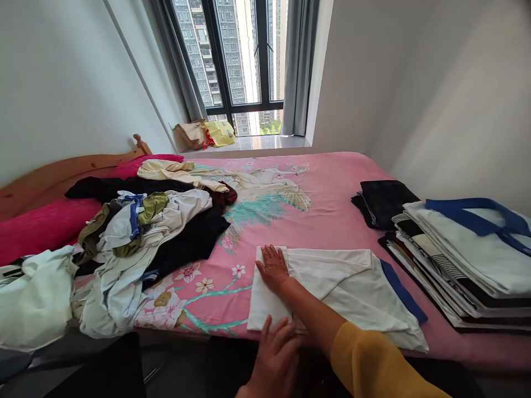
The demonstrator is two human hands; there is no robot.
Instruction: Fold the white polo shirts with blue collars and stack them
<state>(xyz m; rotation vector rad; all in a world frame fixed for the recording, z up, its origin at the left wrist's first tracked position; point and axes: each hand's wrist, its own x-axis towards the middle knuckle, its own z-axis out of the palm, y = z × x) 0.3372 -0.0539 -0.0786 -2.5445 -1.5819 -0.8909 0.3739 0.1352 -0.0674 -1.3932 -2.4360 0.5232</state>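
A white shirt with a blue collar (348, 282) lies folded lengthwise on the pink bedsheet, collar end to the right. Its left end is turned over into a flat panel. My right hand (272, 269) rests palm down on that panel near the far edge, fingers stretched out and holding nothing. Closer to me, my left hand (277, 351) is at the near edge of the same panel with its fingers apart. Whether its fingertips press on the cloth I cannot tell.
Unfolded clothes (166, 226) are heaped on the left by the pink pillows (50, 226). To the right stands a stack of folded clothes (468, 265), with folded black garments (385, 202) behind it. Bags (219, 132) sit on the windowsill. The bed's front edge runs below the shirt.
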